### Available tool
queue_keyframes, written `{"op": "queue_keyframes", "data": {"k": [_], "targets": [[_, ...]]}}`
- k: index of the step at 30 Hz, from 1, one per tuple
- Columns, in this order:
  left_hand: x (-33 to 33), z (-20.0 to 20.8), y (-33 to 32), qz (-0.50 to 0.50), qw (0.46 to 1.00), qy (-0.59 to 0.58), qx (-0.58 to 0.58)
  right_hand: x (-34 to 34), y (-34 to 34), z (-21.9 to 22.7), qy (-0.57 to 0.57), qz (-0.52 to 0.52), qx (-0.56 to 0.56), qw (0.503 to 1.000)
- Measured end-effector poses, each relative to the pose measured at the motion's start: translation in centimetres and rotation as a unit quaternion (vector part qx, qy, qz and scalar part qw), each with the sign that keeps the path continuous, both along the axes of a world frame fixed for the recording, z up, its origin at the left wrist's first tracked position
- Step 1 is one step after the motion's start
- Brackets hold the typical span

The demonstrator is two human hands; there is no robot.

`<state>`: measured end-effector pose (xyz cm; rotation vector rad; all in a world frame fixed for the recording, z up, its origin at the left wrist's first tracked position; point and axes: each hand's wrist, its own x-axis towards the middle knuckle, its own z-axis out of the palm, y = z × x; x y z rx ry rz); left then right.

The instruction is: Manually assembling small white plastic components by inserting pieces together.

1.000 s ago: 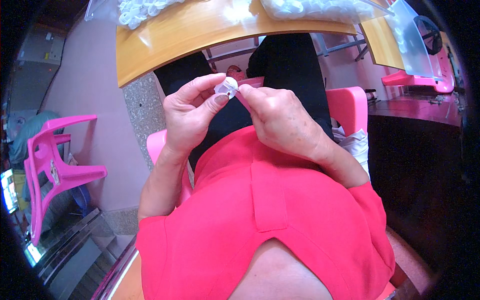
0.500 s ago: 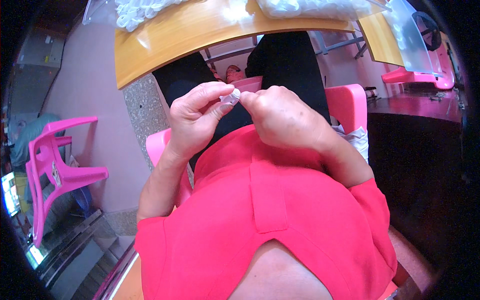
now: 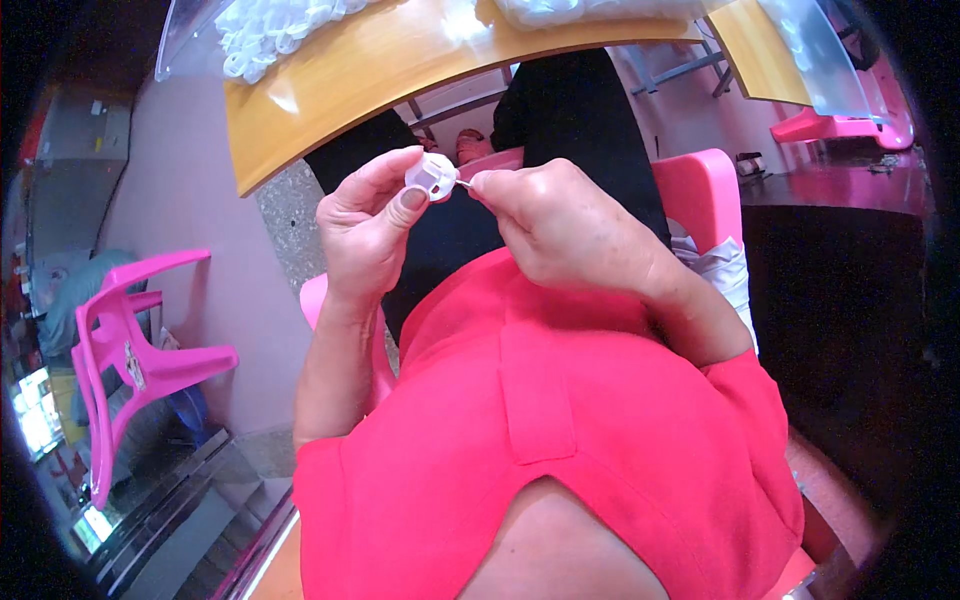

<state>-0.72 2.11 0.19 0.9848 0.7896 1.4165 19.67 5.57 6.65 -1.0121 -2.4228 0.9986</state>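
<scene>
Above my lap, short of the table edge, my left hand (image 3: 362, 230) pinches a small round white plastic part (image 3: 430, 176) between thumb and fingers. It is tilted so that openings in its face show. My right hand (image 3: 565, 222) is closed around a thin metal pin-like tool (image 3: 463, 184), most of it hidden inside the fingers. The tool's tip points left and meets the plastic part's right edge; whether it goes into the part I cannot tell.
A wooden table (image 3: 330, 115) curves across the top, bearing a heap of white plastic rings (image 3: 275, 35) and a clear bag of white pieces (image 3: 580, 10). A translucent tray (image 3: 825, 75) is at right. A pink plastic chair (image 3: 130, 350) stands left; a dark cabinet (image 3: 830, 290) stands right.
My left hand has shifted slightly left and turned the plastic part, showing more of its face. My right hand has moved a little back, so the metal tip now shows.
</scene>
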Motion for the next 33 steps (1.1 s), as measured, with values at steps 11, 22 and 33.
{"op": "queue_keyframes", "data": {"k": [11, 22, 33], "targets": [[1.0, 0.6, -0.3, 0.046, 0.987, 0.142, 0.063, -0.6, 0.6, -0.4, -0.042, 0.017, -0.006, 0.999], [1.2, 0.9, -0.1, 0.044, 0.971, 0.209, 0.105, -0.8, 0.2, 0.0, -0.121, 0.057, 0.061, 0.989], [1.1, 1.1, -0.2, 0.031, 0.975, 0.212, 0.056, -1.5, -1.0, -0.5, -0.146, 0.036, 0.1, 0.984]]}}
